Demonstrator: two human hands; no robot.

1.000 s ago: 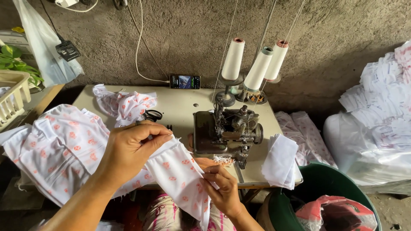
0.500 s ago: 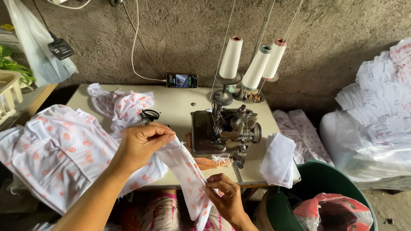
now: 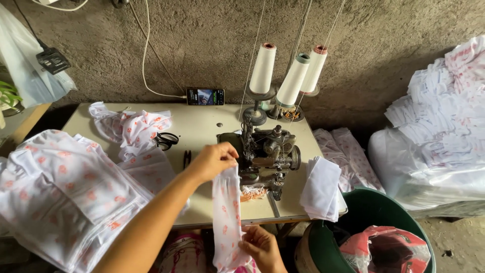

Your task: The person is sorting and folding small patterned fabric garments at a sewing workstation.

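The left hand (image 3: 212, 161) pinches the top of a narrow strip of soft white cloth (image 3: 226, 217) printed with small red shapes, just beside the dark metal sewing machine (image 3: 265, 154). The right hand (image 3: 260, 247) grips its lower end below the table (image 3: 202, 129) edge, fingers closed. Three tapered thread cones (image 3: 290, 76) stand behind; plain white folded pieces (image 3: 321, 187) lie to the right.

My left hand (image 3: 212, 161) is raised at the end of an extended forearm, fingers pinched. My right hand (image 3: 260, 247) is low, fingers curled closed.
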